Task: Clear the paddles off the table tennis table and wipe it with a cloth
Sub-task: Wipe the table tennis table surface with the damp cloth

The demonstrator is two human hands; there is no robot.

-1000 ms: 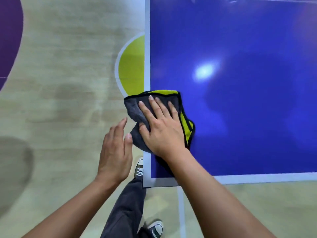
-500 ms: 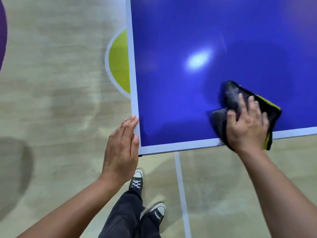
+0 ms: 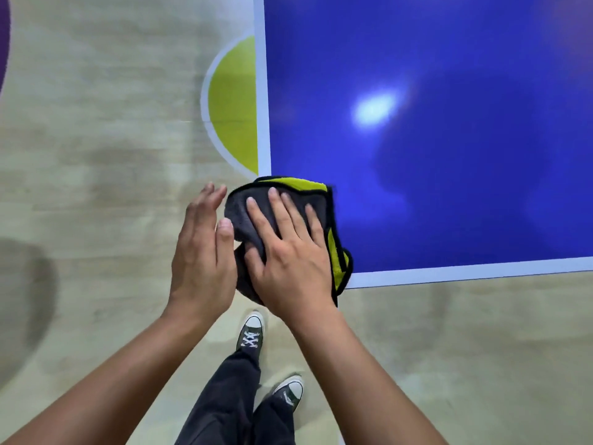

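Cloth (image 3: 237,207), grey with a yellow-green face and black edging, lies bunched on the near left corner of the blue table tennis table (image 3: 449,187), and its folds hang over both white-lined edges there. The person's right hand (image 3: 288,252) lies flat on top of it, palm down, with the fingers (image 3: 277,203) straight, slightly spread and pointing away, pressing the fabric rather than gripping it. The right forearm reaches in from the lower right. The left hand (image 3: 199,252) is held just off the table's left edge, turned on its side with its palm toward the cloth. Its fingers are straight and together and hold nothing, and its thumb sits right against the grey fold. A light glare (image 3: 373,107) shines on the tabletop. Below are dark trousers (image 3: 224,396) and two sneakers (image 3: 252,332) on the pale wooden floor (image 3: 96,155), which carries a yellow-green circle marking (image 3: 234,107).
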